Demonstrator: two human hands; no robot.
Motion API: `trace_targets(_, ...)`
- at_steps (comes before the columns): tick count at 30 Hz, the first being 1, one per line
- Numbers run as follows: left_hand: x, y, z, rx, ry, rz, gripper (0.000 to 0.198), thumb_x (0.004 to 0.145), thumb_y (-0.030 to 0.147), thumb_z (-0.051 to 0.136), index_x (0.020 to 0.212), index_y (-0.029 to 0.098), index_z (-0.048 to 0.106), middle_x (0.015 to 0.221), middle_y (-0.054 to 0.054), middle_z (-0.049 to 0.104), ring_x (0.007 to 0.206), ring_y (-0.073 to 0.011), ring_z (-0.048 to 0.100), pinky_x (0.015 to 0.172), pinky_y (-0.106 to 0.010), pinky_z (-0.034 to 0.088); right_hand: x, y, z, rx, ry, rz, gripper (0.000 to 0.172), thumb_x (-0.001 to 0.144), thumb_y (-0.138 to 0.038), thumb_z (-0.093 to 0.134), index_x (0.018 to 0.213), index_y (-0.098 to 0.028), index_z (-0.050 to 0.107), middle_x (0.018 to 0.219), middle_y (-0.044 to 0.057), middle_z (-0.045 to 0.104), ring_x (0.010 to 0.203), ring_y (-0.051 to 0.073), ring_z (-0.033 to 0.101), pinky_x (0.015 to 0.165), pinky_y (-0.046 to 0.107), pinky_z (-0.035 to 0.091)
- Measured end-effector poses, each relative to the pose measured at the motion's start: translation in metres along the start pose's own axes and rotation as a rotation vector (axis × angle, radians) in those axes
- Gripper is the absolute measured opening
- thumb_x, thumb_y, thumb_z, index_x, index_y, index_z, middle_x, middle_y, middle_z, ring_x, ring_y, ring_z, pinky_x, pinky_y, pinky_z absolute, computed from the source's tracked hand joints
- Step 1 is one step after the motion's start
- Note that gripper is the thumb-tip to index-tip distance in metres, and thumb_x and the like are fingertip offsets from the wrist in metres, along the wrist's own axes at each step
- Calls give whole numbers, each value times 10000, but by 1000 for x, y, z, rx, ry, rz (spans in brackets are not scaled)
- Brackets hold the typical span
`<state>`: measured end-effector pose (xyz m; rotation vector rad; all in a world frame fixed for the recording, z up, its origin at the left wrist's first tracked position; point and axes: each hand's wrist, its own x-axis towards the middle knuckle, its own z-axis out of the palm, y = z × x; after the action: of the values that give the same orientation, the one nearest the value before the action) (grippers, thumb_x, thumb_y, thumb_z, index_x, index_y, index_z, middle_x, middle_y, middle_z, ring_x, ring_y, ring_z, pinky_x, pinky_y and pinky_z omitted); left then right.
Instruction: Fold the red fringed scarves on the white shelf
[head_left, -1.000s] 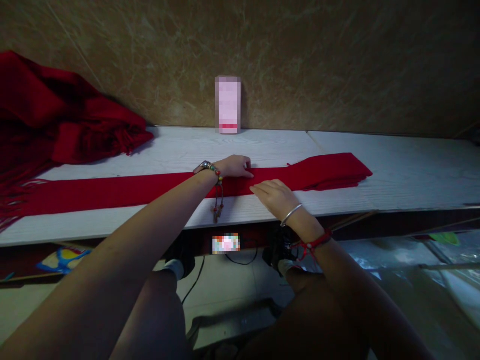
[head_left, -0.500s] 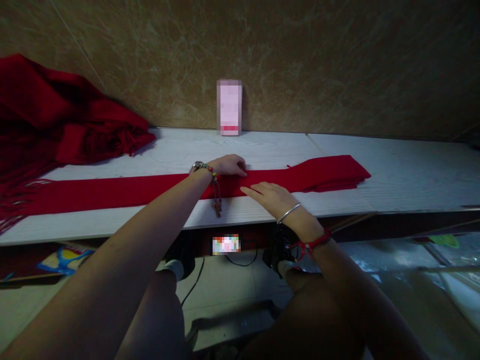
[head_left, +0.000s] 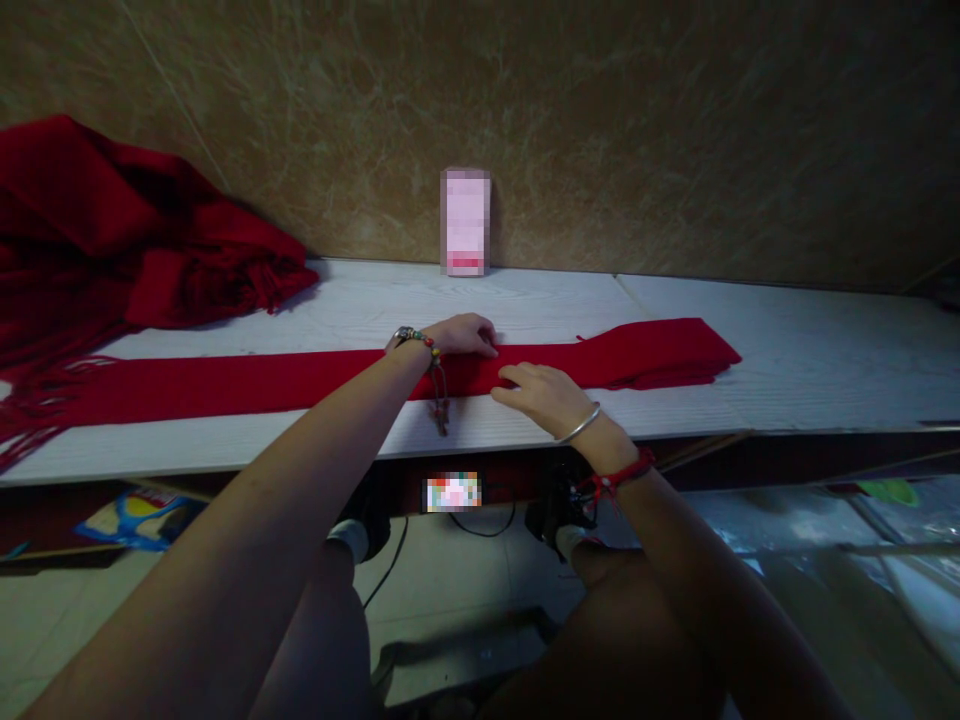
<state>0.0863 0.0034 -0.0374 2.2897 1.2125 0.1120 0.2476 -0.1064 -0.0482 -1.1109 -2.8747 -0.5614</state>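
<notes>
A long red scarf [head_left: 202, 388] with fringe at its left end lies across the white wood-grain shelf, doubled into layers at the right. My left hand [head_left: 466, 335] rests at the scarf's far edge with bent fingers, apparently gripping the cloth; its fingertips are partly hidden. At the near edge, my right hand [head_left: 546, 393] touches the scarf, with its thumb and forefinger slightly apart and the other fingers gently bent. A beaded bracelet with a tassel hangs from my left wrist over the cloth.
Another red fringed cloth [head_left: 187, 250] lies heaped at the back left, against the brown marbled wall [head_left: 675, 130]. A pink blurred box [head_left: 466, 222] stands by the wall. Below the white shelf [head_left: 810, 350] are a lit screen [head_left: 452, 492], a cable and a blue-and-yellow package [head_left: 139, 518].
The fingers of my right hand have drawn back slightly to the right and bent more. My left hand keeps its place on the scarf. The whole view has shifted a little.
</notes>
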Motion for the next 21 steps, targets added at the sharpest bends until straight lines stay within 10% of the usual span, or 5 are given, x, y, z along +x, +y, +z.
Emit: trace_targets(21, 3, 0, -3, -122, -7, -29, 397, 664, 287, 574, 1006, 120, 689, 1002, -65, 698, 915, -195, 578, 832, -269, 402, 4, -15, 2, -33, 170, 191, 278, 890, -55, 385, 922, -141, 646, 761, 73, 634, 692, 174, 505, 600, 291, 317)
